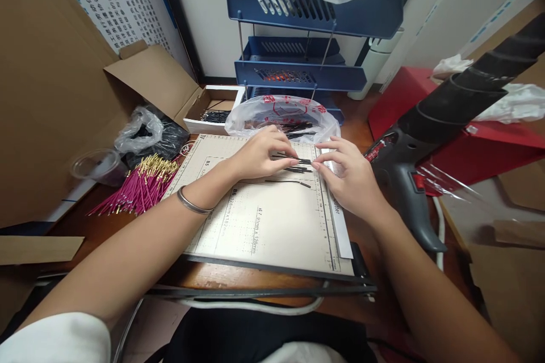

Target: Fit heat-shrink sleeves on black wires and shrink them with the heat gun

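Several thin black wires (303, 169) with thicker black ends lie over the upper part of a cream paper-cutter board (281, 221) printed with rulers and paper sizes. My left hand (266, 153) holds some of these wires between thumb and fingers, their thick ends pointing right. At those ends, the thumb and index finger of my right hand (347, 173) come together in a pinch; the exact contact is hard to see. One bent black wire (287, 182) rests apart from the others, just below my hands. A metal bangle (192, 202) circles my left wrist.
Left of the board lies a pile of magenta wires with gold tips (138, 184). Behind it stand an open box (213, 125), a plastic bag (251, 116) with black pieces and a blue rack (298, 74). A heat gun (411, 181) stands close on the right, beside a red box (502, 139).
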Demonstrator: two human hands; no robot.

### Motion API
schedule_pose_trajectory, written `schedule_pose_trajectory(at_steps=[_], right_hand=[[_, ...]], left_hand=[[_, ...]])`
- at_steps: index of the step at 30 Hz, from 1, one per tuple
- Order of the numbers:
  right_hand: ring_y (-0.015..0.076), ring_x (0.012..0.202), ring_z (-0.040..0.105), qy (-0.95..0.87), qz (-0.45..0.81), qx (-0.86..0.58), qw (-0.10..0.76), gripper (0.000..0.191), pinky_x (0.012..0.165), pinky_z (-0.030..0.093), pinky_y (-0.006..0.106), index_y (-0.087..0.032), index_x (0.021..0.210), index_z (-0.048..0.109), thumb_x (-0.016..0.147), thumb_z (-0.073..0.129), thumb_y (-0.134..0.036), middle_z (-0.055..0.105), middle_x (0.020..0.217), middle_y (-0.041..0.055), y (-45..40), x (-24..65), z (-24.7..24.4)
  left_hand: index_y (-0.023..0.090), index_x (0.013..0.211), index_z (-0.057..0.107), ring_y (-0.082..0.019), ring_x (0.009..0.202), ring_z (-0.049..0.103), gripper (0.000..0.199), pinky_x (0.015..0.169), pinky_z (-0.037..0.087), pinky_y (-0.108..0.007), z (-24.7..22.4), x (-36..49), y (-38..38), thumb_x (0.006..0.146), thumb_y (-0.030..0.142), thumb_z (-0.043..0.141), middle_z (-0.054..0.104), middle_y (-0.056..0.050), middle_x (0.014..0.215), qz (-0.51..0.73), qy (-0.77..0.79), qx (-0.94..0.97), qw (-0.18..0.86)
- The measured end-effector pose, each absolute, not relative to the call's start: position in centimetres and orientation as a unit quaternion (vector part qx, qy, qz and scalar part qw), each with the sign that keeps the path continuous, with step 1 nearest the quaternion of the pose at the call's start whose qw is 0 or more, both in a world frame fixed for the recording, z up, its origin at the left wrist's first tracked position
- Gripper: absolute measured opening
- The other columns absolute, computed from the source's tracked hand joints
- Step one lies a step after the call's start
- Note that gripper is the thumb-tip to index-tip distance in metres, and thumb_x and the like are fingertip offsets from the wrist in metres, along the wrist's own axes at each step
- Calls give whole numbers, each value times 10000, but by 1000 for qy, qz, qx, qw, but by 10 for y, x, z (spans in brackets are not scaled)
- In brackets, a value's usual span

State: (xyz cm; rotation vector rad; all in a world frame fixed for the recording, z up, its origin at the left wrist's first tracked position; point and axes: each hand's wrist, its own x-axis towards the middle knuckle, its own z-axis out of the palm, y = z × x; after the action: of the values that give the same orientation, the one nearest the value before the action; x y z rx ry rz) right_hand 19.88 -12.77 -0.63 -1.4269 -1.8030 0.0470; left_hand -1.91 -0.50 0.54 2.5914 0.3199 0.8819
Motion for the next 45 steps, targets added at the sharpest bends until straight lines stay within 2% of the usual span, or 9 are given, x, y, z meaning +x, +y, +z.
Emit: schedule_pose_trajectory(at_steps=[3,10,12,15,20,24,30,36,45], right_hand=[[339,1337,604,-713,15,-554,430,89,1148,446,620,-254,860,721,922,657,-261,777,1184,73,-127,198,-7],[311,1222,679,-720,25,-540,435,54,1093,498,554,-244,919,721,922,672,-267,792,1165,76,-127,197,-8],[304,1149,702,-720,24,-545,429,146,1038,524,523,-231,1030,731,898,714,-290,787,1171,92,-128,195,-7],[285,993,721,-717,14,-559,416,295,935,538,473,-218,1161,733,883,743,-315,804,1036,80,-130,192,-6],[250,807,691,-709,-14,-573,411,173,817,509,418,-250,1002,806,944,663,-328,805,845,52,-130,189,-5],[246,788,689,-708,1,-574,411,191,807,504,413,-262,947,817,953,637,-324,803,807,47,-130,189,-3],[247,824,715,-711,18,-562,421,187,824,512,411,-250,895,801,950,635,-315,819,880,58,-130,189,-2],[236,814,704,-733,21,-555,392,178,853,487,409,-244,847,767,949,630,-292,805,852,44,-129,191,-3],[219,843,675,-754,61,-543,364,177,912,453,402,-245,872,736,967,593,-288,784,869,26,-127,193,-1]], left_hand=[[209,900,825,-192,795,579,248,828,418,-368,5,-18,-4,985,375,661,776,-50,821,298,108,927,201],[218,932,824,-149,686,600,277,828,400,-362,7,-17,-6,1021,372,611,791,-27,802,306,96,919,230],[222,945,826,-145,668,585,279,821,403,-358,7,-17,-6,1022,382,611,784,-18,775,321,102,911,239],[233,970,830,-143,674,593,274,824,408,-356,7,-17,-6,1018,402,621,792,-16,794,330,108,903,252],[238,986,833,-144,682,618,296,839,418,-357,7,-16,-6,1020,433,613,789,-18,783,324,107,905,255],[239,996,836,-151,700,637,303,865,426,-367,8,-17,-7,1013,445,614,794,-25,799,310,121,905,264],[230,988,833,-173,766,672,254,875,443,-378,9,-17,-8,988,408,650,809,-48,867,302,124,904,277],[212,900,809,-183,818,647,186,872,453,-360,11,-16,-10,951,343,687,802,-41,871,299,128,903,281],[206,907,791,-199,832,561,180,813,429,-342,13,-12,-17,960,314,657,768,-44,839,275,118,923,244]])
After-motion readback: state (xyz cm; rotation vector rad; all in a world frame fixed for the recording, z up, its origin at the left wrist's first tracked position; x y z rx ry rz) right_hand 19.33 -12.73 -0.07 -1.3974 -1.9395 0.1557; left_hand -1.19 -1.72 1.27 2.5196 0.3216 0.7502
